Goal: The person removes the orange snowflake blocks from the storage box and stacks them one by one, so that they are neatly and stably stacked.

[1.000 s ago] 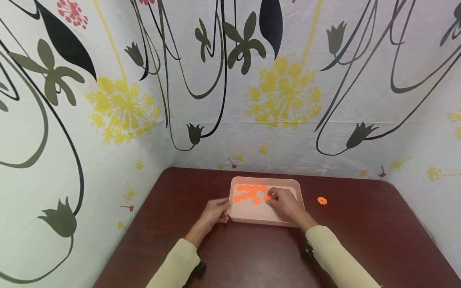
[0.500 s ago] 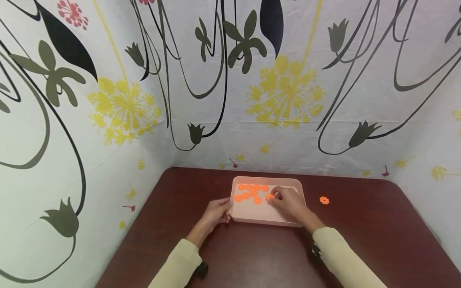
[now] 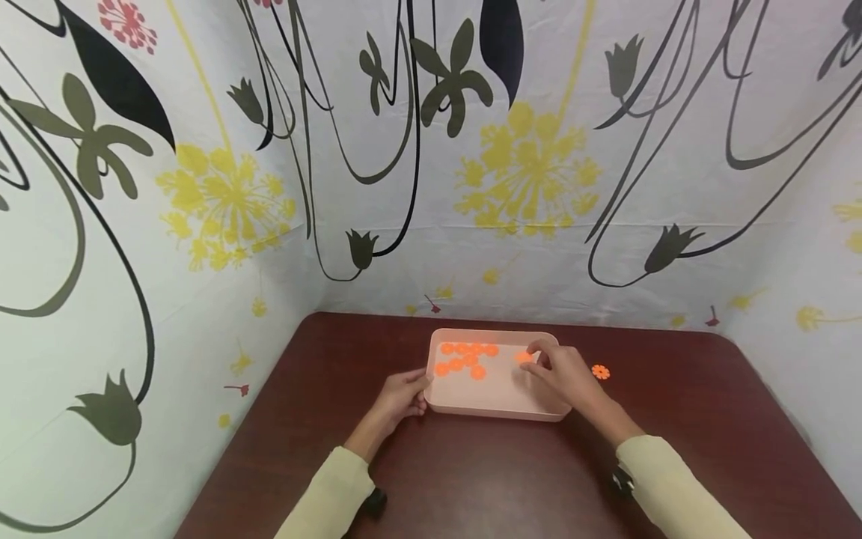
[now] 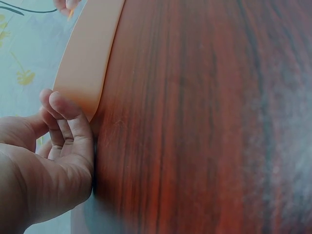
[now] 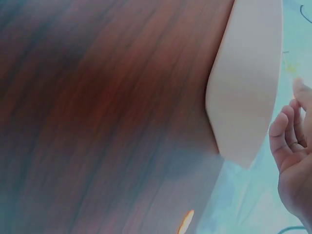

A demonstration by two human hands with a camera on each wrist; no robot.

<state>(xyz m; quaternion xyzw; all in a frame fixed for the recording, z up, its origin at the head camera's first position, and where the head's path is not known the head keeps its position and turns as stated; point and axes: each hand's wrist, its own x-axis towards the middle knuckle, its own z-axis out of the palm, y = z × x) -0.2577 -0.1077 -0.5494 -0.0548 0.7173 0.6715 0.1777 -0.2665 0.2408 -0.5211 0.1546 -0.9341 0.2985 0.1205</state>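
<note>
A pale peach tray (image 3: 498, 408) lies on the dark wooden table. My left hand (image 3: 401, 397) grips its left end, the thumb at the rim; in the left wrist view this hand (image 4: 63, 151) has its fingers curled beside the tray wall (image 4: 87, 53). Over the tray's right half, my right hand (image 3: 569, 374) pinches an orange flower-shaped disc (image 3: 523, 357) between thumb and index finger. Several like discs (image 3: 469, 359) lie flat in rows at the tray's left. One more flower disc (image 3: 601, 372) rests on the table right of the tray, partly visible as an orange disc (image 5: 185, 222).
The reddish-brown table (image 3: 471, 479) runs back to a white cloth (image 3: 417, 262) printed with flowers, which also stands along the left and right sides. A dark wrist strap (image 3: 622, 479) shows at the right sleeve.
My right hand has moved right and slightly back within the tray, with the pinched flower disc shifting away from the rows. The left hand stays at the tray's left end.
</note>
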